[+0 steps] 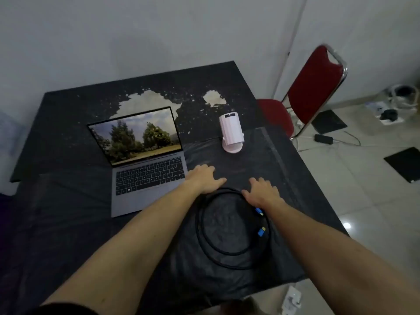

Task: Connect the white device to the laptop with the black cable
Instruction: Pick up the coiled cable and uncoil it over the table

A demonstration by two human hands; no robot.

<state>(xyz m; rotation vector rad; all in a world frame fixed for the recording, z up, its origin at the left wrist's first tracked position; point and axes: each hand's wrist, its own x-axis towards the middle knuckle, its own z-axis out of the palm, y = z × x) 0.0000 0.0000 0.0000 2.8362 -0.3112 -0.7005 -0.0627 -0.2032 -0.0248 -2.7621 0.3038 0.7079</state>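
Note:
An open grey laptop (145, 160) with trees on its screen sits left of centre on the dark table (68, 223). The white device (231, 133) stands upright on its round base to the laptop's right. A coiled black cable (231, 253) with two blue-and-gold plugs lies in front of me. My left hand (204, 178) rests flat, fingers spread, at the coil's far left edge beside the laptop. My right hand (261, 192) lies flat on the coil's far right edge. Neither hand grips anything.
A red chair (316, 87) with a metal frame stands past the table's right edge. Black mats, cables and small items lie on the tiled floor at right. A white wall is behind the table. The tabletop's coating is peeled near the back.

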